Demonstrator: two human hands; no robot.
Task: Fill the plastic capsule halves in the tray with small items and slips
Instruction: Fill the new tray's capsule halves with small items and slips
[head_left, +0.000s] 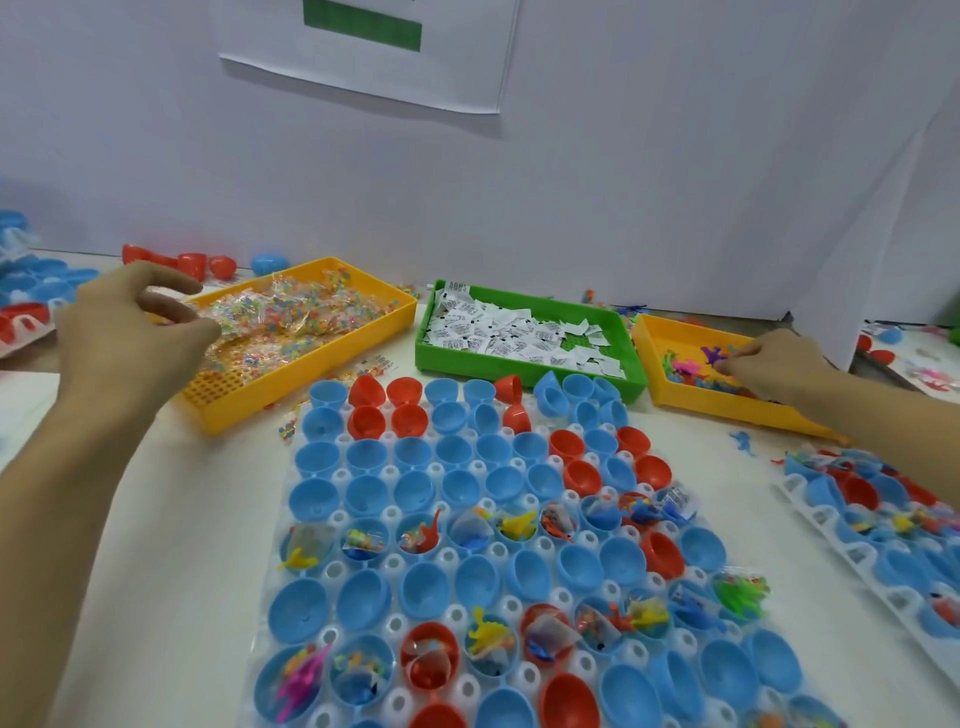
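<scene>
Both hands out at the side bins; capsule tray sits centred in front of us.

We see the left hand (136, 317) over the near end of the left yellow bin (332, 374), thumb and fingers curled and pinching at the clear bead packets (291, 312) heaped there; whether a packet is actually gripped we cannot tell. The right hand (774, 364) reaches into the right yellow bin (691, 400), fingertips closed on the small coloured toy figures (696, 369); which figure is held is unclear. Between the two bins stands a green bin (524, 376) of folded printed paper slips (519, 332). The clear tray (340, 517) lies on the white table (218, 499), holding blue and red capsule halves (415, 491): the far rows are empty, while one middle row and some near cups hold figures, packets and slips. A second tray (810, 506), partly filled, lies at the right.
</scene>
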